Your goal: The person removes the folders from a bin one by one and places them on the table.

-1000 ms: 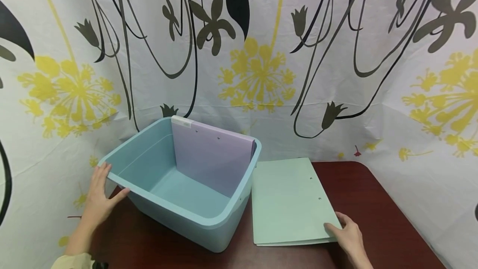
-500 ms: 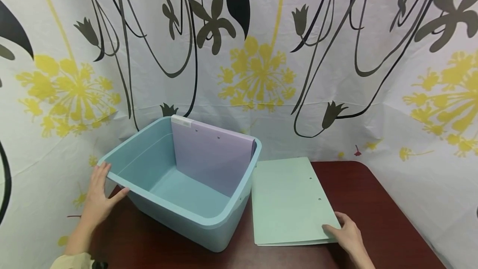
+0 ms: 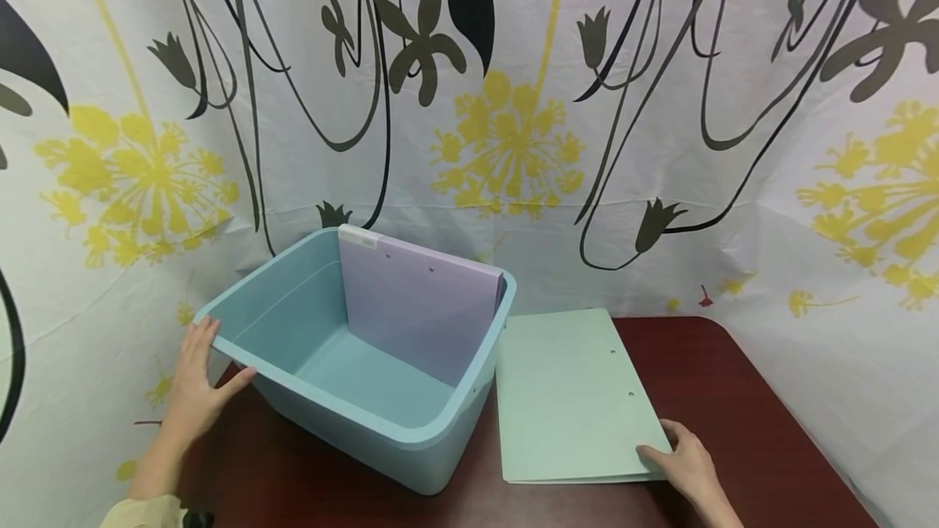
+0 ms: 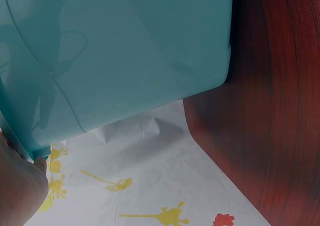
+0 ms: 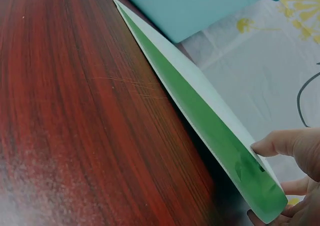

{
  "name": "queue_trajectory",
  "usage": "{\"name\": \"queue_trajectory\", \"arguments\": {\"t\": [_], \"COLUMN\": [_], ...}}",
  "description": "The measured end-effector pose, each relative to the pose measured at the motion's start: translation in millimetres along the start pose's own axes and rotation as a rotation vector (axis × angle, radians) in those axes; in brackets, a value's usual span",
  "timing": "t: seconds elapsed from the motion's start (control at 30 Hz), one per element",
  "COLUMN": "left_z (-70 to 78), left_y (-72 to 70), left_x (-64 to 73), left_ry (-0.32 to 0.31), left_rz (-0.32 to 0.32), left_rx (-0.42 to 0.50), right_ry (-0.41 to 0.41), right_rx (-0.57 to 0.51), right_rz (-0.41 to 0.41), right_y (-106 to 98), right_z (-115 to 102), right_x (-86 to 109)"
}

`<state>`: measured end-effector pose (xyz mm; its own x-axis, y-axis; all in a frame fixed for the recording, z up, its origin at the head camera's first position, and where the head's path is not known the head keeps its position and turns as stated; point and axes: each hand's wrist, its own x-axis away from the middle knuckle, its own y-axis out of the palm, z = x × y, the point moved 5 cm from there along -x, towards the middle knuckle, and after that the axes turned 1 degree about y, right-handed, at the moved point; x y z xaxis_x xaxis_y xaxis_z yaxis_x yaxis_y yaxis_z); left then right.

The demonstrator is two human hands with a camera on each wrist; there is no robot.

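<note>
A light blue plastic tub (image 3: 396, 433) sits at a slant on the table. My left hand (image 3: 196, 385) holds its near left rim, fingers over the edge and thumb spread along the outside. In the left wrist view the thumb touches under the rim, beside the tub's wall (image 4: 140, 51). A purple file folder (image 3: 421, 300) with a white label leans upright inside the tub. Right of the tub lies a pale green file folder (image 3: 572, 398). My right hand (image 3: 689, 463) pinches its near right corner, thumb on top and fingers beneath. That folder's green underside (image 5: 210, 131) shows in the right wrist view, its corner lifted.
The dark red wooden table (image 3: 763, 438) has a rounded far right corner. Behind it hangs a white flower-print cloth (image 3: 506, 39), which also runs down the left and right sides. The tub's right wall stands close against the green folder's left edge.
</note>
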<state>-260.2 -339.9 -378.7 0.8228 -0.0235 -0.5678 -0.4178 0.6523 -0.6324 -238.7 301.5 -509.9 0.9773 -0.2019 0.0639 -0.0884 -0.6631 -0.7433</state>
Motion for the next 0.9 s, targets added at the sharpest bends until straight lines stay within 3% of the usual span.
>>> {"name": "queue_trajectory", "arguments": {"t": [0.37,0.63,0.9], "left_z": [1.0,0.2,-0.1], "left_y": [-0.1,-0.3,-0.6], "left_x": [-0.5,-0.8,-0.6], "left_ry": [-0.008,-0.006,-0.009], "left_rz": [-0.005,0.0,-0.001], "left_rx": [0.004,0.008,0.006], "right_ry": [-0.004,-0.014,-0.112], "right_rx": [0.032,0.002,-0.007], "right_rz": [0.07,0.063,0.086], "right_y": [-11,-18,-27], "right_z": [-4,-10,-34], "right_x": [4.0,-0.9,-10.7]}}
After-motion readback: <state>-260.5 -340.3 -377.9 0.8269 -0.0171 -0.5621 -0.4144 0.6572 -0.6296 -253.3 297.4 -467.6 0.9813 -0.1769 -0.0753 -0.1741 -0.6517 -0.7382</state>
